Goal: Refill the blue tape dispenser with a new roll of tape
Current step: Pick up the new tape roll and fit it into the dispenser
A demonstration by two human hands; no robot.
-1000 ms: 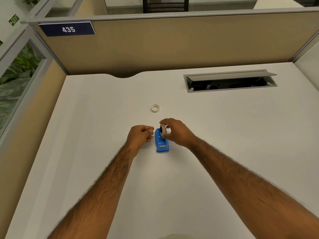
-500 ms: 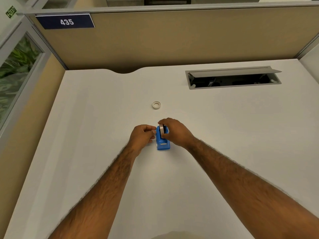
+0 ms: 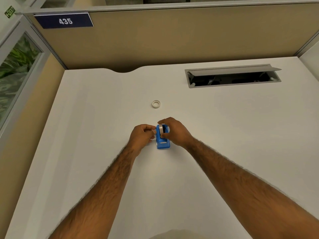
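Observation:
The blue tape dispenser point(image 3: 163, 141) stands on the white desk point(image 3: 86, 128), its cutter end toward me. A roll of tape point(image 3: 161, 129) stands on edge in the dispenser's well. My right hand point(image 3: 174, 131) pinches this roll from the right, with fingers over its top and thumb at its front. My left hand point(image 3: 142, 135) is closed just left of the dispenser, holding a small white bit that looks like the tape's loose end. A small white ring point(image 3: 156, 104), an empty tape core, lies flat on the desk beyond the dispenser.
An open grey cable hatch point(image 3: 233, 75) is set into the desk at the back right. Tan cubicle panels point(image 3: 172, 37) wall the desk's far side and left, with a "435" sign point(image 3: 63, 21). Glass with plants behind it is at far left.
My right hand has lowered the tape roll from just above the dispenser down into its well. My left hand stayed beside the dispenser.

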